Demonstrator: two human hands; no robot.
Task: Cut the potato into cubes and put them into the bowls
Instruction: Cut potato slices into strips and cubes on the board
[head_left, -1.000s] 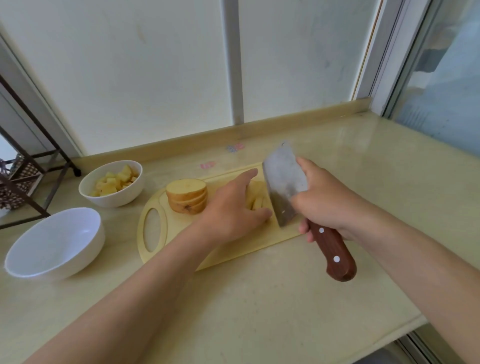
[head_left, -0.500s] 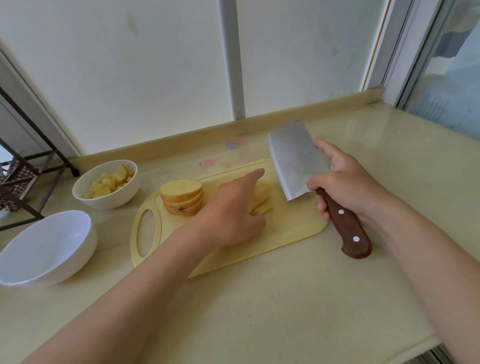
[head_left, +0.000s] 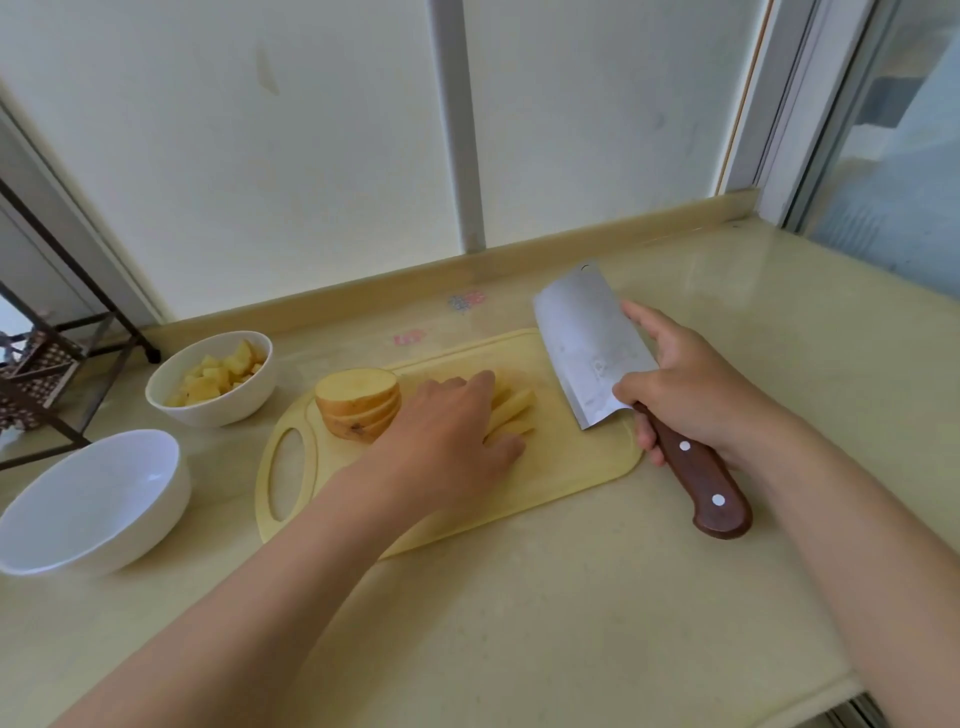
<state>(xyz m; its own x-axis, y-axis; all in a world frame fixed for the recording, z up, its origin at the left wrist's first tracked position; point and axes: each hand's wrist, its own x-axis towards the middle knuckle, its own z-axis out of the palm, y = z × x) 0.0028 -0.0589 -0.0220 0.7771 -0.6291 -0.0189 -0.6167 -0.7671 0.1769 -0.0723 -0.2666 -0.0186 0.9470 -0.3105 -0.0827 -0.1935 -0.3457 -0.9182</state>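
Two white bowls are sitting at the left of the counter. The far bowl (head_left: 221, 411) is holding a heap of pale yellow potato cubes (head_left: 218, 376). The near bowl (head_left: 104, 493), the larger of the two, is showing only its bare white inside.

Just to the right of them a yellow cutting board (head_left: 571, 460) with an oval handle hole is lying flat. On its left part a stack of potato slices (head_left: 358, 402), skin still on the rim, is leaning like a fanned deck. Beside that, at the middle of the board, potato strips (head_left: 514, 410) are lying side by side under the left hand (head_left: 447, 441), whose fingers are stretching out nearly straight and pressing down on them, thumb resting on the board.

The right hand (head_left: 691, 395) is wrapping its fingers around the wooden handle of a cleaver (head_left: 587, 343), with the forefinger reaching up behind the blade. The blade is standing tilted over the right end of the board, apart from the strips; whether its lower corner is touching the board I cannot tell.

All of this is sitting on a glossy cream countertop (head_left: 519, 597) bearing two small faded stickers (head_left: 466, 301) near its raised back edge. Behind it pale frosted panels (head_left: 260, 156) are rising, a glass pane (head_left: 904, 156) is glinting at the right, and a dark metal rack (head_left: 47, 374) is standing at the far left.
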